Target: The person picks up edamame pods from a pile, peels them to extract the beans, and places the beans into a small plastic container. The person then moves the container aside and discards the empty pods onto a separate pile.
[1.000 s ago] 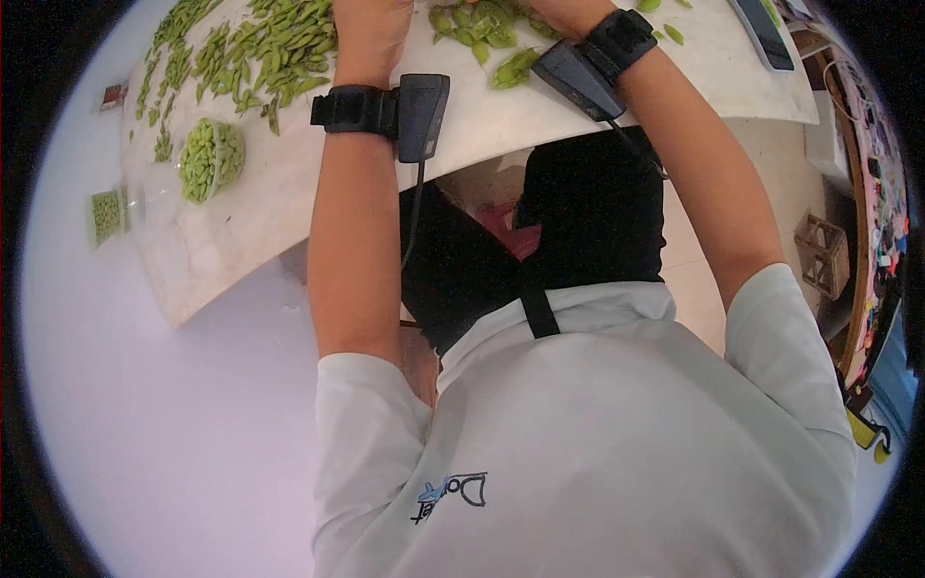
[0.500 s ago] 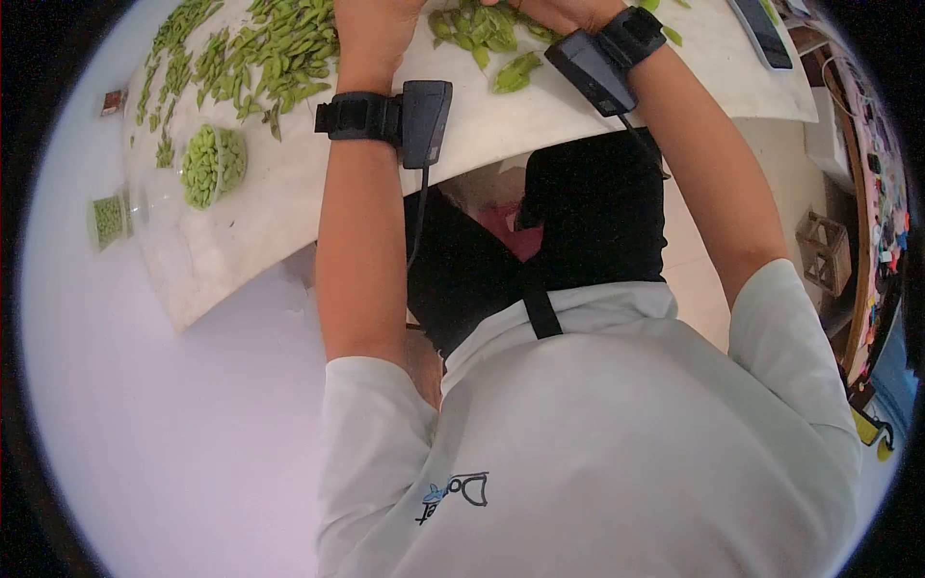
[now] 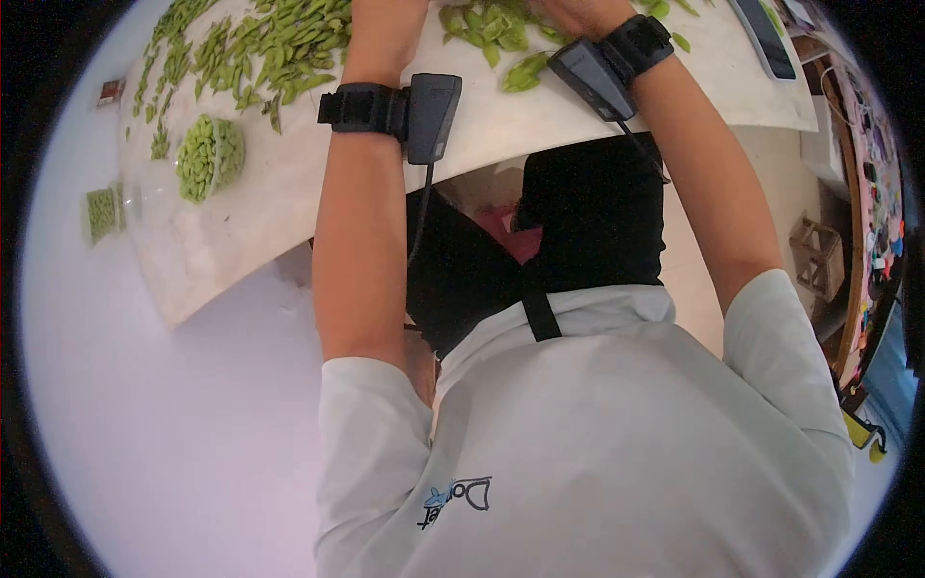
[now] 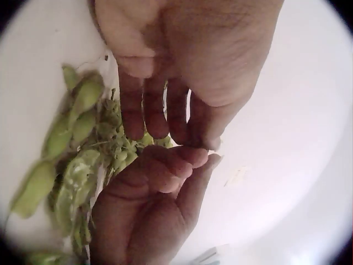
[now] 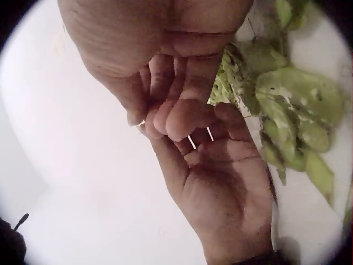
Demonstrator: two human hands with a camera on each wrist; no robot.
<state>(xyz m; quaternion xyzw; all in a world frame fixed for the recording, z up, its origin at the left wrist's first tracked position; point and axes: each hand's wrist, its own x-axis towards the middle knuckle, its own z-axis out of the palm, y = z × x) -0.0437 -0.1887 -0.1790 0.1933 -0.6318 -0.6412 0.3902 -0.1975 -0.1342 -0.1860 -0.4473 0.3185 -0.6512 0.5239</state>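
Observation:
My left hand (image 3: 390, 29) and right hand (image 3: 590, 12) are at the table's far side, fingers cut off by the head view's top edge. In the left wrist view, the left hand (image 4: 190, 61) reaches down and its thumb and fingertips meet those of the right hand (image 4: 146, 207). Seen from the right wrist, the right hand's fingers (image 5: 179, 118) are curled against its thumb. A tiny pale speck shows there; I cannot tell what the fingertips hold. Beside the hands lie green soybean pods (image 4: 58, 135), some flattened and split (image 5: 300, 91).
A large pile of pods (image 3: 299, 43) spreads over the table (image 3: 260, 212) on the left. A clear tub of shelled green beans (image 3: 207, 159) lies near it; another tub (image 3: 104, 214) is further left. A phone (image 3: 766, 39) lies at the right edge.
Both hands have shifted slightly right overall. The right hand first moved inward at the wrist, then settled. The pods and tubs stay where they were.

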